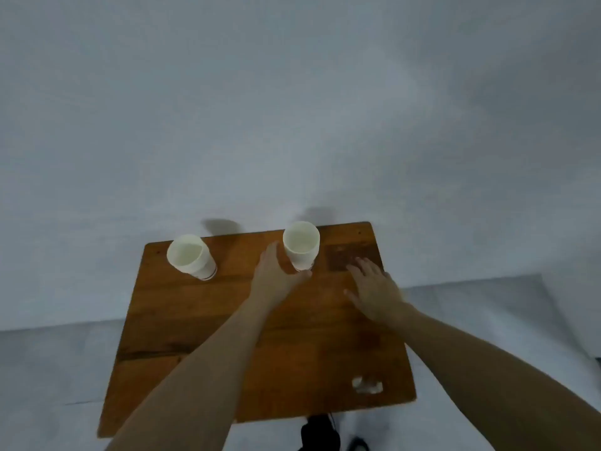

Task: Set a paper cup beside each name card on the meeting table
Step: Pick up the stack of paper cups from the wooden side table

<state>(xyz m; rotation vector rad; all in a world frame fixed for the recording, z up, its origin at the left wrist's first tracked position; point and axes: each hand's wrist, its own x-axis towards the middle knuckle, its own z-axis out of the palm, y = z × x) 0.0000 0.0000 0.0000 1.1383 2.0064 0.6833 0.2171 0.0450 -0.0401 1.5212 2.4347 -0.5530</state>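
Observation:
Two white paper cups stand upright along the far edge of the small wooden table (195, 320). One cup (192, 257) is at the far left corner. The other cup (300, 245) is right of the middle. My left hand (276, 275) curls around the lower part of this second cup, thumb on its left and fingertips at its base. My right hand (374, 288) hovers flat with fingers spread, holding nothing, its fingertips at a dark brown rectangular patch (349, 255) just right of that cup. No lettering is readable on the patch.
A small blurred white object (367, 385) lies near the table's front right edge. A grey-white wall rises right behind the table. Pale floor surrounds the table, with a dark shape (320, 434) below its front edge.

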